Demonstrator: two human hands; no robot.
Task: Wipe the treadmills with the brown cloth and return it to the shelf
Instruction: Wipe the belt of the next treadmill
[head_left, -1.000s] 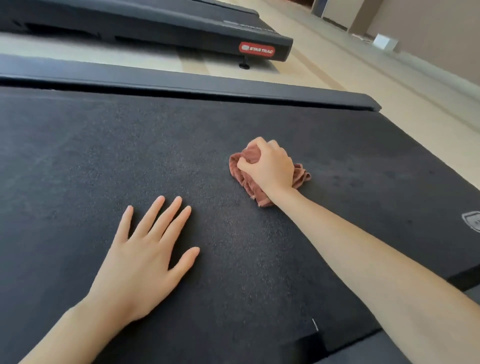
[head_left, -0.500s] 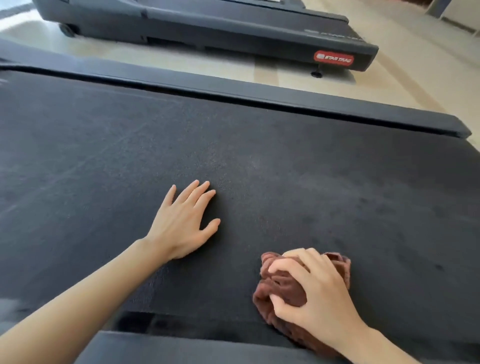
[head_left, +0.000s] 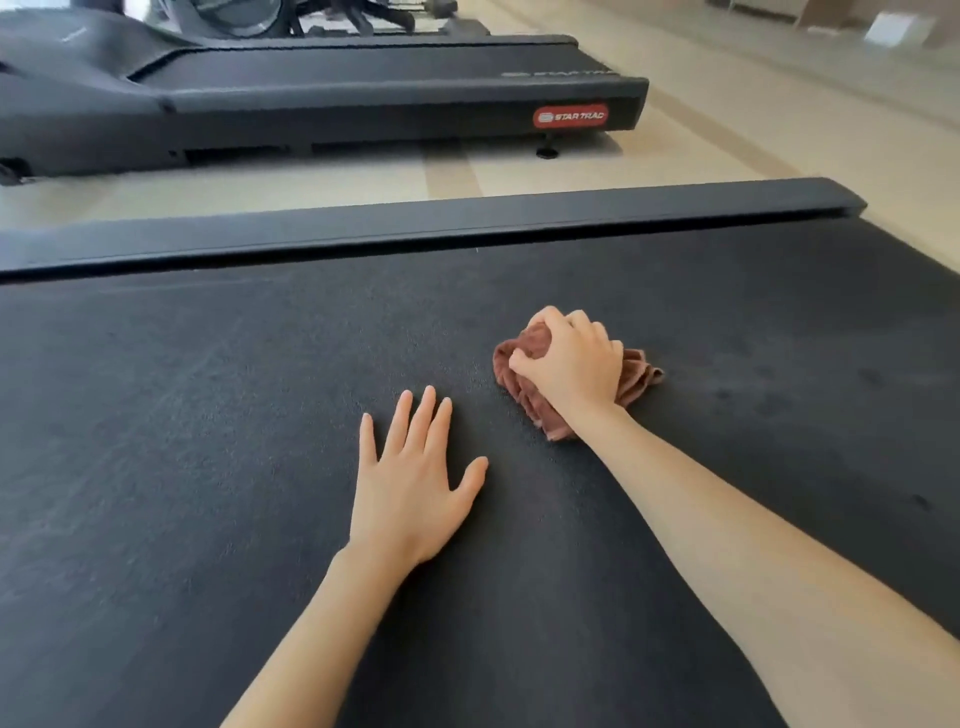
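Note:
The black belt of the near treadmill (head_left: 208, 441) fills most of the view. On it lies the bunched brown cloth (head_left: 641, 376), right of centre. My right hand (head_left: 569, 364) grips the cloth from above, fingers curled round it and pressing it onto the belt; the hand hides much of the cloth. My left hand (head_left: 413, 480) rests flat on the belt with fingers spread, a little to the left of and nearer than the cloth. The shelf is out of view.
The treadmill's dark side rail (head_left: 415, 228) runs along the belt's far edge. Beyond a strip of pale wooden floor (head_left: 457, 176) stands a second black treadmill (head_left: 363, 98) with a red logo plate. More gym equipment shows at the top.
My right hand has slid the cloth from near the belt's close edge back out towards the far rail. The left hand stays flat on the belt. The camera view has shifted.

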